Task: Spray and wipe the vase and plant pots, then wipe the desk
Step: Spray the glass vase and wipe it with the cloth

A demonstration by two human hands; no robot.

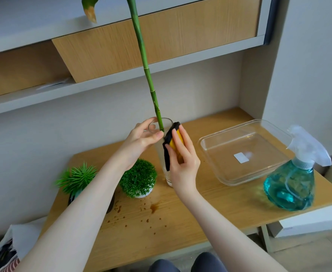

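A: Left hand (139, 139)?
B: On the rim of the glass vase (166, 174), fingers (156, 135) curled round the top edge, thumb and forefinger pinching it. Green stalk (144, 61) stands in the vase, rises up past the shelf (67, 91).
A: Right hand (182, 160)?
B: Holds a sponge (171, 143), yellow with a black scrub face, fingers bent round it, thumb low on the black edge. Black face is pressed to the vase's side, upper half.
A: Vase where?
B: Upright on the desk (200, 209), about centre, toward the back. Just left of it a round green plant in a white pot (138, 178), touching or nearly, can't tell. Further left a spiky green plant (77, 178); its pot is mostly hidden by the left forearm.
A: Rest?
B: Clear glass dish (241, 152) right of the vase, small white label on its bottom. Blue spray bottle (292, 183) at the desk's right edge, white trigger head. Brown drops (153, 208) spattered on the desk in front of the plants.
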